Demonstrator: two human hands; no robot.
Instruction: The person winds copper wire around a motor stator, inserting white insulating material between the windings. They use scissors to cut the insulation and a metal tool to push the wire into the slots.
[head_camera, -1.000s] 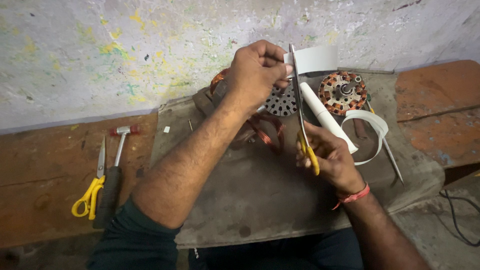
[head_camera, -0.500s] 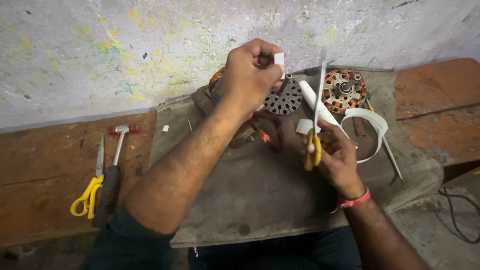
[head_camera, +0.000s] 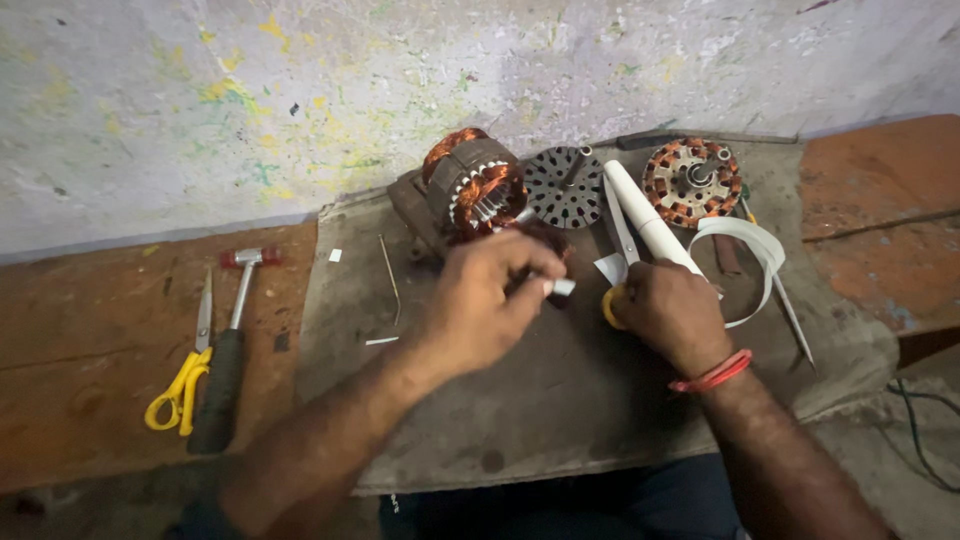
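My left hand (head_camera: 487, 300) pinches a small white strip of paper (head_camera: 563, 287) just in front of a copper-wound motor stator (head_camera: 474, 186). My right hand (head_camera: 672, 310) grips yellow-handled scissors (head_camera: 620, 240) whose blades point away from me, and a white paper roll (head_camera: 645, 220) runs up out of the same hand. Both hands hover low over a grey cloth (head_camera: 560, 400) spread on the floor. A small cut white piece (head_camera: 610, 268) lies beside the scissors.
On the cloth lie a round slotted rotor disc (head_camera: 565, 186), a second copper-wound stator (head_camera: 692, 180) and a loop of white paper band (head_camera: 752, 250). To the left on the brown floor lie a red-headed hammer (head_camera: 230, 340) and another pair of yellow scissors (head_camera: 185, 380). A paint-flecked wall stands behind.
Both hands have dropped from raised in front of the wall to just above the cloth. The scissors went from upright to low, and the first stator is uncovered.
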